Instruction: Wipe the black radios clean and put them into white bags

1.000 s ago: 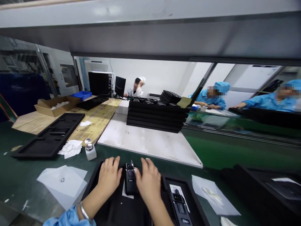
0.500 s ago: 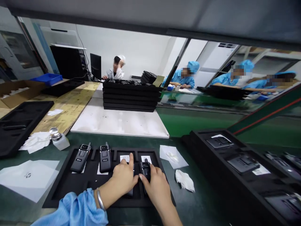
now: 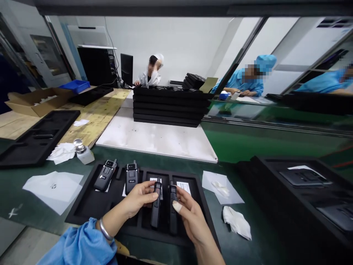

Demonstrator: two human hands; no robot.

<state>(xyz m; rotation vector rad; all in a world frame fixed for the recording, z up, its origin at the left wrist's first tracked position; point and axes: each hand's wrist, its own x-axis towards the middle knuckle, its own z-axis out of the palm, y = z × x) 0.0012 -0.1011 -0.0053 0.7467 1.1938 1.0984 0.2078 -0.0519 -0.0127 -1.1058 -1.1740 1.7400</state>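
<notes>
Black foam tray (image 3: 82, 208) on the green bench (image 3: 33, 221) holds two radios (image 3: 132, 178) in its left slots, while my left hand (image 3: 138, 198) pinches a third radio (image 3: 156, 206) on edge and my right hand (image 3: 190, 217) clasps a fourth radio (image 3: 173, 217) just beside it, over the right slots.

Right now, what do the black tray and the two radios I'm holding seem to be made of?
Tray: probably matte black foam, dull with soft-edged cut pockets; moulded plastic is possible. Left radio in the left hand and right radio in the right hand: hard black plastic, slight sheen on the edges.
</notes>
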